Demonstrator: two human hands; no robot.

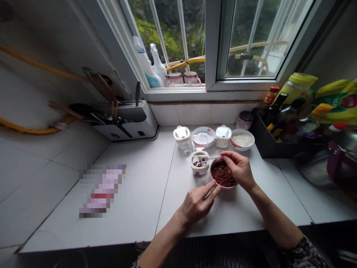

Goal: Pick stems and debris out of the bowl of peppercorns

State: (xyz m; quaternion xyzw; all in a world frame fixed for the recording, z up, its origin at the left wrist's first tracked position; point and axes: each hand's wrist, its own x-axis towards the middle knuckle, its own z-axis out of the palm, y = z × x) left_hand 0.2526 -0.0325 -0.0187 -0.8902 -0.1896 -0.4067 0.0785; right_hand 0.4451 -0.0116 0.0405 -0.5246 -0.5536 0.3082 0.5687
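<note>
My right hand (pixel 240 169) pinches the handle of a small white spoon (pixel 214 157) between thumb and fingers. The spoon's head reaches into the mouth of a clear seasoning jar (pixel 199 171) with a cream rim, where a few dark red bits lie. Beside the jar, a pink-edged bowl (pixel 229 187) is filled with dark red grains that look like Sichuan peppercorns (pixel 223 174). My left hand (pixel 197 203) holds the bowl at its near left rim, the fingertips on the edge and the thumb hidden. The jar's clear lid (pixel 199 143) stands raised at the back.
Behind are two lidded jars (pixel 182 137), a white floral bowl (pixel 204 137) and a bowl of white contents (pixel 242 140). A dark bottle rack (pixel 263 143) stands right, a knife-and-utensil holder (pixel 142 119) back left. A blurred-out pinkish packet (pixel 103 191) lies left.
</note>
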